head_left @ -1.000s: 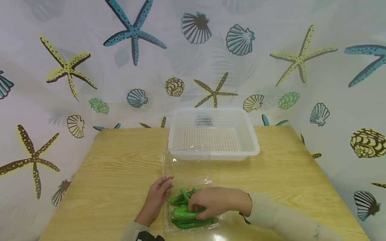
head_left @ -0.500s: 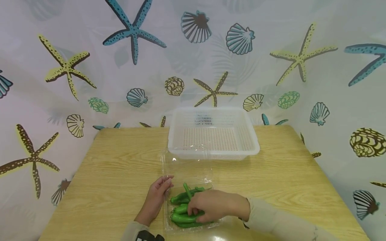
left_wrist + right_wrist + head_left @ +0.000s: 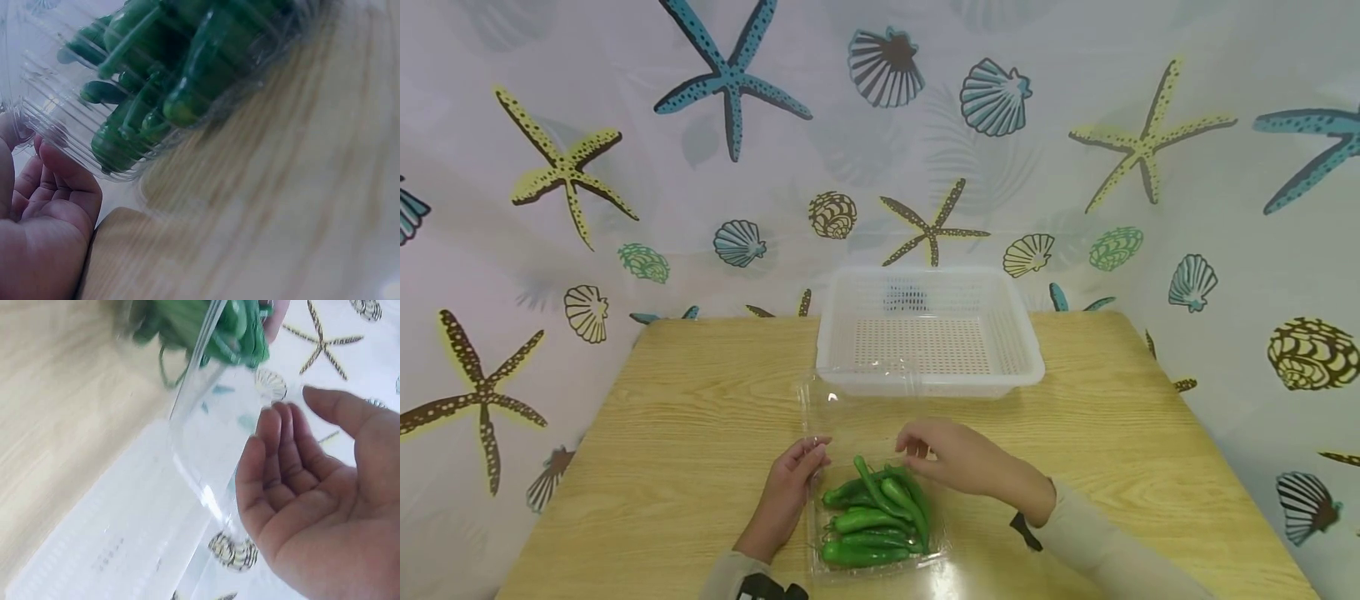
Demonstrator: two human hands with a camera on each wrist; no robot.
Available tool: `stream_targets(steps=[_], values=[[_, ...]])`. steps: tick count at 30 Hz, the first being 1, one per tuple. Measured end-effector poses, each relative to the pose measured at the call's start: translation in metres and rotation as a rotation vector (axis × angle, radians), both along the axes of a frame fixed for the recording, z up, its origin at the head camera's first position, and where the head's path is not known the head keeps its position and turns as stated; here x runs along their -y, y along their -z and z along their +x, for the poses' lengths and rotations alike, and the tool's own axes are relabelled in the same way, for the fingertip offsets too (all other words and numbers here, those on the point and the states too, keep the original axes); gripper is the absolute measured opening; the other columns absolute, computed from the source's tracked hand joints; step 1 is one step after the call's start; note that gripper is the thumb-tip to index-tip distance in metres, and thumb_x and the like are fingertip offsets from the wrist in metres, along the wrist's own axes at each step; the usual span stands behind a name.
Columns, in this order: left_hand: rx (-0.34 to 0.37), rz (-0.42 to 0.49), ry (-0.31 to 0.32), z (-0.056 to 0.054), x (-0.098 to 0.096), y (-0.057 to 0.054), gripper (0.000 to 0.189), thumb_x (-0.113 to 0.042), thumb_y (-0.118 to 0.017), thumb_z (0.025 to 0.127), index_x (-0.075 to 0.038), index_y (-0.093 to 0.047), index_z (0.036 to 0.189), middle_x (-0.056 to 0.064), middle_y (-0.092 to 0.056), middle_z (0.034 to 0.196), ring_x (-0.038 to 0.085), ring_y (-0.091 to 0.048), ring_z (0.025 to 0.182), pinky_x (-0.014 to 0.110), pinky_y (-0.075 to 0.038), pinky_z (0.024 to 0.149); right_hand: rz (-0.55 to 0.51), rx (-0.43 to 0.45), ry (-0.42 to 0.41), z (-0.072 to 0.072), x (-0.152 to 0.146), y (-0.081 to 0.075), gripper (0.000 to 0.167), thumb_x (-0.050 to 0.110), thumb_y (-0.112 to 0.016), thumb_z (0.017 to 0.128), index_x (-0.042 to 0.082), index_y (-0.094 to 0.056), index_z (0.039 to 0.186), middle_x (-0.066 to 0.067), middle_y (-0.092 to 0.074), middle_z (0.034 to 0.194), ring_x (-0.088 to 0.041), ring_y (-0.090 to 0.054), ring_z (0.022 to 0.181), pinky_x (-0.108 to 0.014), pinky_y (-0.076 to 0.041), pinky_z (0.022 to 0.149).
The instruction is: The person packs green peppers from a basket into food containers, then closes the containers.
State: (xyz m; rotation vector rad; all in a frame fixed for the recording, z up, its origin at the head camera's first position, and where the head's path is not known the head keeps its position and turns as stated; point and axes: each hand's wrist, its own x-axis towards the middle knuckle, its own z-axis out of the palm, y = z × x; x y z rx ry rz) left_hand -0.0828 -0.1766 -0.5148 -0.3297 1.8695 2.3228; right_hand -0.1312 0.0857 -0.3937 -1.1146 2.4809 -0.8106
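A clear plastic clamshell container (image 3: 946, 546) lies with its lid (image 3: 865, 417) raised, and several green peppers (image 3: 868, 521) fill its base. My left hand (image 3: 788, 487) pinches the container's left edge between thumb and fingers, close to the hinge. In the left wrist view, the left hand (image 3: 53, 206) is at the rim, with the peppers (image 3: 147, 81) showing through the ribbed wall. My right hand (image 3: 962, 458) hovers at the container's upper right, fingers loosely bent around nothing. The right wrist view shows that hand (image 3: 312, 494) with its palm bare, beside the clear lid (image 3: 200, 481).
Behind the raised lid, a white perforated plastic basket (image 3: 1030, 371) stands at the back of the wooden table (image 3: 700, 417). A curtain (image 3: 1045, 183) printed with starfish and shells surrounds the table on the back and sides.
My right hand has let go of the peppers, leaving them spread in the base, and moved up and right towards the lid. The left hand has kept its place.
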Motion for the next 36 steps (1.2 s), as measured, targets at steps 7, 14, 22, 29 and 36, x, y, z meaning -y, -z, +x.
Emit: stream_targets(steps=[7,14,22,29,36], values=[[0.024,0.005,0.021,0.0,0.0,-0.003,0.051,-0.038,-0.06,0.09,-0.002,-0.053,0.125,0.014,-0.051,0.114,0.02,-0.052,0.102,0.023,-0.046,0.083,-0.063,0.146,0.251,-0.018,-0.026,0.02,0.033,0.035,-0.061,0.09,0.005,-0.055,0.103,0.002,-0.056,0.087,-0.012,-0.055,0.077,-0.029,-0.047,0.063],[0.018,0.028,0.046,0.004,-0.001,-0.019,0.043,-0.028,-0.056,0.094,0.002,-0.05,0.126,0.021,-0.049,0.116,0.021,-0.052,0.102,0.023,-0.046,0.081,-0.203,0.503,0.142,-0.024,-0.035,0.046,0.054,0.03,-0.058,0.093,-0.006,-0.042,0.13,-0.013,-0.058,0.103,-0.03,-0.061,0.087,-0.042,-0.051,0.074],[0.016,0.019,0.042,0.001,-0.002,-0.006,0.048,-0.033,-0.057,0.093,0.0,-0.051,0.127,0.018,-0.049,0.119,0.021,-0.051,0.104,0.023,-0.045,0.084,-0.304,0.653,0.163,-0.024,-0.03,0.063,0.04,0.015,-0.059,0.092,-0.005,-0.047,0.126,-0.024,-0.057,0.102,-0.038,-0.06,0.085,-0.046,-0.051,0.074],[0.0,-0.15,0.075,-0.003,-0.003,-0.004,0.047,-0.044,-0.058,0.089,-0.01,-0.056,0.122,0.011,-0.059,0.113,0.02,-0.055,0.103,0.025,-0.047,0.08,-0.304,0.629,0.207,-0.026,-0.034,0.066,0.038,0.019,-0.06,0.092,-0.003,-0.051,0.122,-0.021,-0.06,0.101,-0.034,-0.06,0.083,-0.041,-0.051,0.073],[-0.071,-0.286,0.137,-0.011,-0.006,-0.011,0.041,-0.043,-0.058,0.09,-0.015,-0.059,0.119,0.009,-0.064,0.103,0.02,-0.059,0.098,0.027,-0.048,0.077,-0.327,0.64,0.225,-0.027,-0.044,0.065,0.041,0.019,-0.06,0.092,-0.004,-0.049,0.123,-0.022,-0.06,0.103,-0.038,-0.059,0.085,-0.041,-0.051,0.074]])
